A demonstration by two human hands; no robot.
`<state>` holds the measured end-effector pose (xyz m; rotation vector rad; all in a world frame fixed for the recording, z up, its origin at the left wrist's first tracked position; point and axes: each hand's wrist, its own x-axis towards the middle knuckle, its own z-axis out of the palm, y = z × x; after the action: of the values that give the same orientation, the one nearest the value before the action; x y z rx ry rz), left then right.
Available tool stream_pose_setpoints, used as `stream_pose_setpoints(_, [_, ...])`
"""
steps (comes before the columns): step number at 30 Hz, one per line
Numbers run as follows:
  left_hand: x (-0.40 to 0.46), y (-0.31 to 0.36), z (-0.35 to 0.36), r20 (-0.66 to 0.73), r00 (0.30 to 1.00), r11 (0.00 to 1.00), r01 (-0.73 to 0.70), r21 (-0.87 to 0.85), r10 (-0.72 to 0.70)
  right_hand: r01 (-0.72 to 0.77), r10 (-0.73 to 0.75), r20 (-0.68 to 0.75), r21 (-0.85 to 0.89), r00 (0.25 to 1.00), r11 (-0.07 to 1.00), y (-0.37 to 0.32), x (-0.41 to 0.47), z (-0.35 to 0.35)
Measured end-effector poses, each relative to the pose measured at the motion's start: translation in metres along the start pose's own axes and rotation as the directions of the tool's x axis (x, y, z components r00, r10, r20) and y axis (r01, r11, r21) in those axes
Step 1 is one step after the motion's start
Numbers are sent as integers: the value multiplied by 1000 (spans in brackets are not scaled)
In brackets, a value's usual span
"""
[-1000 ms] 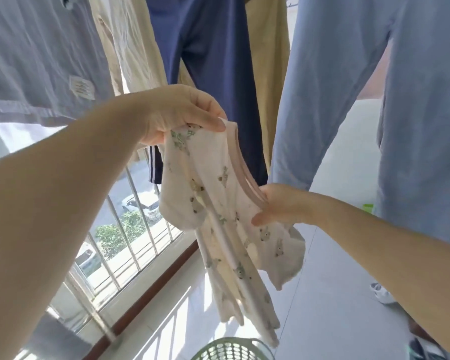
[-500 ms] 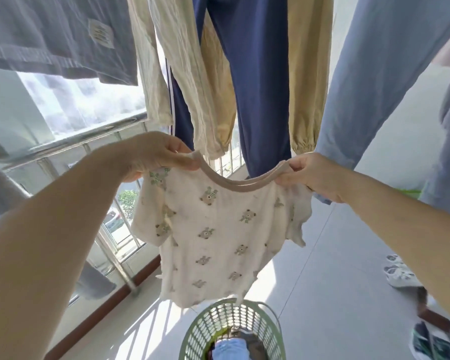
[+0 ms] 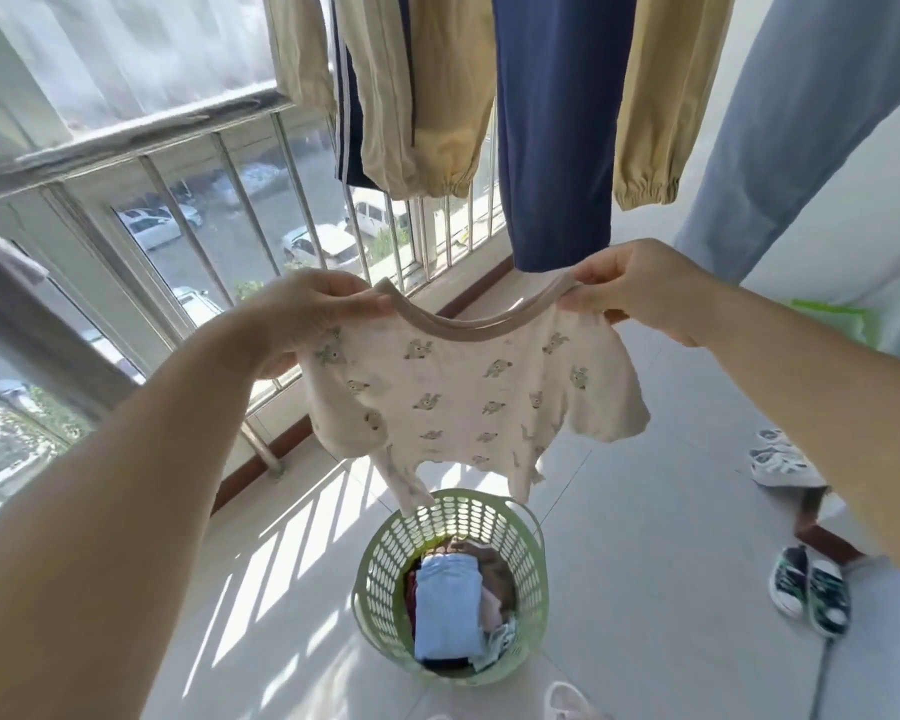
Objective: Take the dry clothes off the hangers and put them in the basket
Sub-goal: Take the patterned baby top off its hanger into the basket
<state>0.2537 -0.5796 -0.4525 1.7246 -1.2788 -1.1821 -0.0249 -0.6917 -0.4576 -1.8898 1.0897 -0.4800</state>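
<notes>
Above the round pale-green perforated plastic basket (image 3: 450, 589) on the floor, a small cream bear-print cotton shirt (image 3: 463, 397) hangs spread by its collar, pinched by the left hand (image 3: 313, 317) and right hand (image 3: 640, 288). Its hem dangles toward the far rim; released unevenly, it could drape over the edge or slide onto the tiles.

Only one feed here – head cam, wide-angle, pitched steeply down and forward. I see both forearms reaching in from the bottom corners, fingers (image 3: 357, 304) close at mid-frame, basket (image 3: 385, 553) directly below them, railing (image 3: 141, 142) beyond on the left. No second view to overlap.
</notes>
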Motion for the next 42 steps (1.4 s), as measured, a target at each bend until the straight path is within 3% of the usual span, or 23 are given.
stream_pose_setpoints(7, [5,-41,7,117,992,980,74,-183,-53,-73,51,130,177,990,982,23,6,15])
stream_pose_setpoints(11, [4,-49,11,144,988,946,90,-311,-47,-43,42,14,89,999,995,21,9,23])
stream_pose_setpoints(19, [15,-42,51,-50,973,827,162,-538,-223,-90,95,-272,30,958,996,17,18,56])
stream_pose_setpoints(27, [15,-15,102,-95,983,796,70,-601,-158,35,-7,-194,139,981,990,6,12,99])
stream_pose_setpoints(32, [11,-9,106,-168,978,834,8,-551,-121,84,-64,-133,150,989,985,2,6,101])
stream_pose_setpoints(37, [6,-7,97,-157,984,819,-19,-573,-88,76,-82,21,196,996,978,0,6,95])
stream_pose_setpoints(39, [5,-7,96,-217,974,902,-34,-430,-66,68,-81,52,204,995,977,0,9,94])
stream_pose_setpoints(42, [5,-9,93,-362,929,988,-119,-97,76,68,-83,52,236,995,969,-4,12,93])
